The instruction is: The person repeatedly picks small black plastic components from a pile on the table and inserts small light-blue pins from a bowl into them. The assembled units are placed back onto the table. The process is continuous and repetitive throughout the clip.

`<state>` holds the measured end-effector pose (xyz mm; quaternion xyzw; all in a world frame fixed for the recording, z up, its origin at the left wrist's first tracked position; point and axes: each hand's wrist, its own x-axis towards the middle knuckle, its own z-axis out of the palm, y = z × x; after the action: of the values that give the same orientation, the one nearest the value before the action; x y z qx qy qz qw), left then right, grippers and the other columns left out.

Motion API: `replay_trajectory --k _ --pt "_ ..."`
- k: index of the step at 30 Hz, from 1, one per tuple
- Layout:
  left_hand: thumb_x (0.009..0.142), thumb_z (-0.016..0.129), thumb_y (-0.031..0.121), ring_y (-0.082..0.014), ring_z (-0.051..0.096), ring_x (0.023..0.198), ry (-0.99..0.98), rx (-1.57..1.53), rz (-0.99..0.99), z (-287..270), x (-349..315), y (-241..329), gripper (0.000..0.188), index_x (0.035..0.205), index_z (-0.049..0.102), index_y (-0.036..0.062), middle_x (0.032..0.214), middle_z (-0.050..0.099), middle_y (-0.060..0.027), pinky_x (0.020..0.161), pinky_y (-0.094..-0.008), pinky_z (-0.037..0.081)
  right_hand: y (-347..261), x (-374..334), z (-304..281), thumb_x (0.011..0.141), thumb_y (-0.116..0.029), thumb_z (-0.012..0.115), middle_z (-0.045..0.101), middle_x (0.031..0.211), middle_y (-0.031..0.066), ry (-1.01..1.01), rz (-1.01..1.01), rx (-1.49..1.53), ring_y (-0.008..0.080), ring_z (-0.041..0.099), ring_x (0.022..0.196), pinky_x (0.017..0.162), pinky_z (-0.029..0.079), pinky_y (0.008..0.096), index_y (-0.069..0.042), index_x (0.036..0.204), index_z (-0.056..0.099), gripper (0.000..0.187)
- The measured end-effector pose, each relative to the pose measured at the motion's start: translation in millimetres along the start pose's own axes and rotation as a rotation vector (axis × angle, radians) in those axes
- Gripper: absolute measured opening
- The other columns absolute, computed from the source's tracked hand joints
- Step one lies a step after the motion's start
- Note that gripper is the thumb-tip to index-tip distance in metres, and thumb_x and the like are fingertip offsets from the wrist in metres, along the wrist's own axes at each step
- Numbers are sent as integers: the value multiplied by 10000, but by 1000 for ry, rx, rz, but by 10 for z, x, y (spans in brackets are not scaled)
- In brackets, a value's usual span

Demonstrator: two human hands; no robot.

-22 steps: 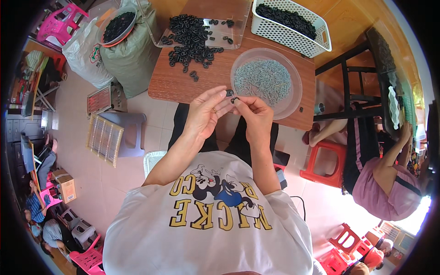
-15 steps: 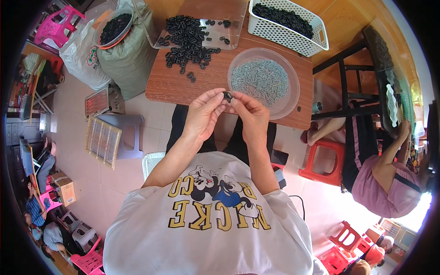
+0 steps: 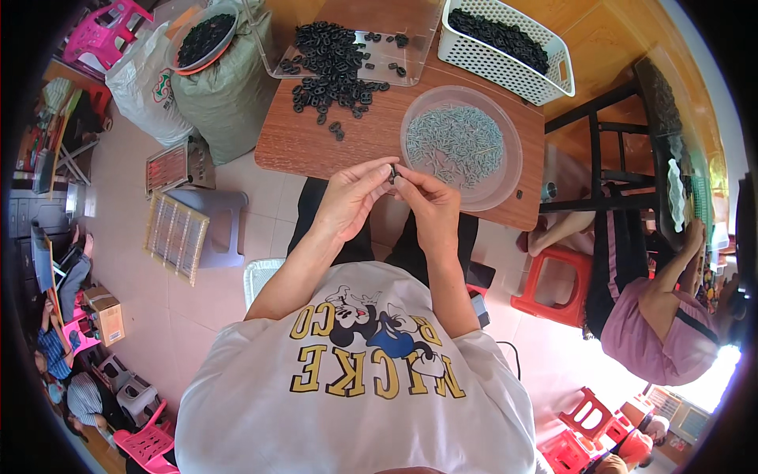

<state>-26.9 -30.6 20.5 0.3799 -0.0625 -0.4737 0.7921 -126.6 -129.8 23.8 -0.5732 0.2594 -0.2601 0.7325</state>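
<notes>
A: Start with the big things. What carries the work?

B: A small brown wooden surface (image 3: 316, 142). At its far right corner stands a white slotted basket (image 3: 553, 75) filled with dark parts. Near the right edge sits a round clear bowl (image 3: 505, 170) of small silvery metal pieces (image 3: 454, 146). Along the far edge lies a clear tray (image 3: 276, 67), with a heap of black rubber-like rings (image 3: 335, 67) spilling out of it toward the middle.

A: And the piece being handled?

B: It is a small black part (image 3: 392, 172), held just off the near edge, beside the bowl's rim, between both hands.

A: How do the hands stand?

B: The left hand (image 3: 351, 197) is closed narrow, thumb and forefinger pinching the part from the left. The right hand (image 3: 430, 205) pinches from the right, fingertips meeting the left's at the part. Whether it also holds a metal piece I cannot tell; it is too small.

A: How would you do this step well?

B: I would judge it best to keep both pinches close to the part, hold it level, and work near the bowl so that anything dropped lands on the surface, not on the floor.
</notes>
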Motion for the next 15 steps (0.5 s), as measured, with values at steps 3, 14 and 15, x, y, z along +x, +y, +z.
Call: replay_trajectory --k 3,14,15 --pt "895 559 76 -160 604 926 -3 -8 -21 -56 11 -29 276 1128 564 -71 1022 626 -128 852 -287 496 29 -5 -19 810 -1 641 654 812 56 -15 32 53 78 582 684 636 449 187 27 1013 663 206" --pt "852 599 30 -176 651 811 132 -21 2 -81 24 -31 204 1042 602 -43 942 658 -137 730 -273 544 -4 1 -49 793 -6 660 660 796 65 24 33 58 79 585 653 598 457 188 53 944 650 162" --pt "849 603 29 -172 653 795 136 -19 -1 -99 22 -22 203 1040 604 -40 927 661 -134 715 -267 544 -9 -9 -51 791 -8 662 658 791 62 28 36 30 77 584 648 593 454 186 51 939 652 160"
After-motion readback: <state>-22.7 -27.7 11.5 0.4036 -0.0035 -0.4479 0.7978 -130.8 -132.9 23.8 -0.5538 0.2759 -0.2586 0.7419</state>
